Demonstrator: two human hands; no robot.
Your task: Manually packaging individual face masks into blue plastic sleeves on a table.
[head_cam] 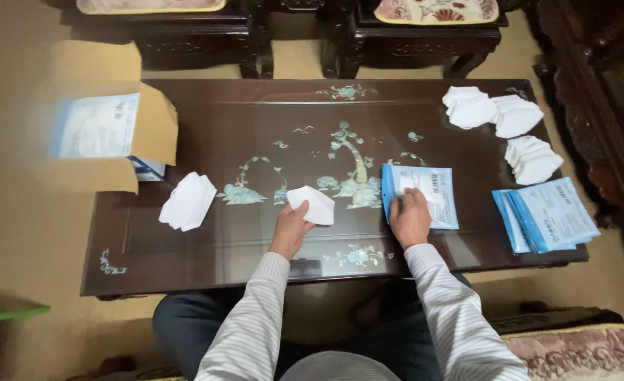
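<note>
Glossy dark lacquered wood worktop [206, 240] with pearly inlay; matt white cloth-like mask [312, 204]; shiny plastic pouch [428, 194]; matt cardboard box [114, 120].

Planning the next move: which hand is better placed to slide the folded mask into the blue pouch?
Probably the left hand: it holds the folded white mask, while the right hand rests on the blue pouch.

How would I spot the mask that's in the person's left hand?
Find the dark inlaid table, then the tree inlay at its centre. Just below it the left hand holds one folded white mask. It is single and lifted, unlike the stacked masks farther left.
</note>
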